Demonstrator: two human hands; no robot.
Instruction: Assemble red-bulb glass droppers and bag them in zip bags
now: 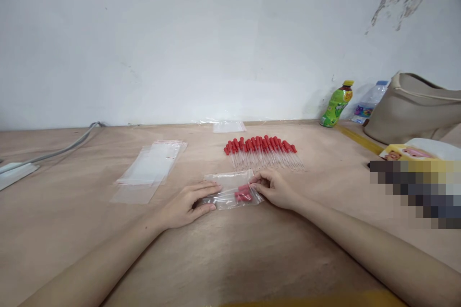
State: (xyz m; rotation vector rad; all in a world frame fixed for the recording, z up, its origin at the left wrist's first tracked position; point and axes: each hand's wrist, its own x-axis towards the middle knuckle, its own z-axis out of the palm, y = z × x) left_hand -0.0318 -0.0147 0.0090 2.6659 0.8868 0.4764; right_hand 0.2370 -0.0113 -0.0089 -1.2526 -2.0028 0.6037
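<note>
A clear zip-lock bag (223, 200) lies flat on the table in front of me. Inside it are a few droppers with red rubber bulbs (243, 195), the bulbs towards the right end. My left hand (189, 204) rests on the bag's left end, fingers stretched out. At the right end, my right hand (273, 189) pinches the bag's edge between thumb and fingers. Just beyond the bag, a row of loose droppers (262, 149) lies side by side, red bulbs pointing away from me and clear tubes towards me.
Flat clear bags (149, 165) are stacked on the left, and another bag pile (229, 126) lies by the wall. A grey cable (68, 147) runs at far left. On the right stand a green bottle (334, 107), a water bottle (370, 101) and a beige handbag (406, 110).
</note>
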